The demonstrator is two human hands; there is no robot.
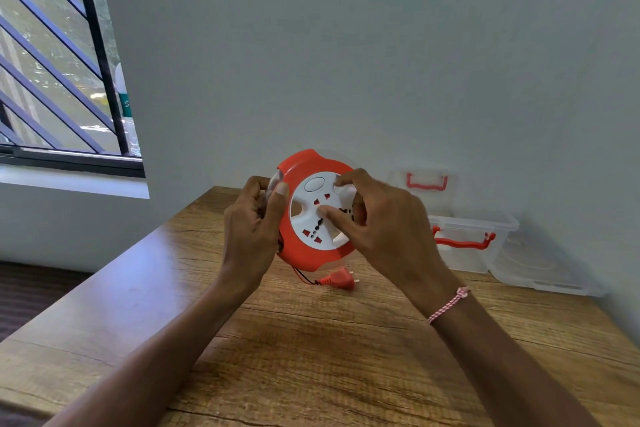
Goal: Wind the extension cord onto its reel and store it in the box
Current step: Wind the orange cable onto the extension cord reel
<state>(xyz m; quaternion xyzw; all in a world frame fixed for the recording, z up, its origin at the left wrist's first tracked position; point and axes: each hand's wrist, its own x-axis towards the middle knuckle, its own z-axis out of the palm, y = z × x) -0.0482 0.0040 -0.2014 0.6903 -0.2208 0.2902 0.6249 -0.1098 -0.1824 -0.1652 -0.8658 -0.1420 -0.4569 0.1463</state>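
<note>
The extension cord reel [304,163], orange with a white dial [311,218] of sockets on its face, is held upright in both hands above the wooden table [311,357], apart from the tabletop. Far off at its ten o'clock is a barred window [52,62]. The left hand [252,229] grips the reel's rim at nine o'clock: its fingers curl behind the edge and the thumb lies flat on the orange front. From the reel's six o'clock a short tail of thin cord [300,274] hangs down to the orange plug [341,279], which lies on the table just beneath. The right hand [381,229], with a pink and white bracelet [450,305] on its wrist, reaches in from three o'clock and pinches the dial, the forefinger hooked into a notch at about one o'clock and the thumb pressed near the centre. Further out at three o'clock, against the wall and well apart from the hands, stands the clear box [464,253] with red handles; whether it is open I cannot tell. By my reading the winding is nearly done, since only that short tail and the plug are outside the housing. What is left seems to be the last turns of the dial and carrying the reel over to stow it in the box.
</note>
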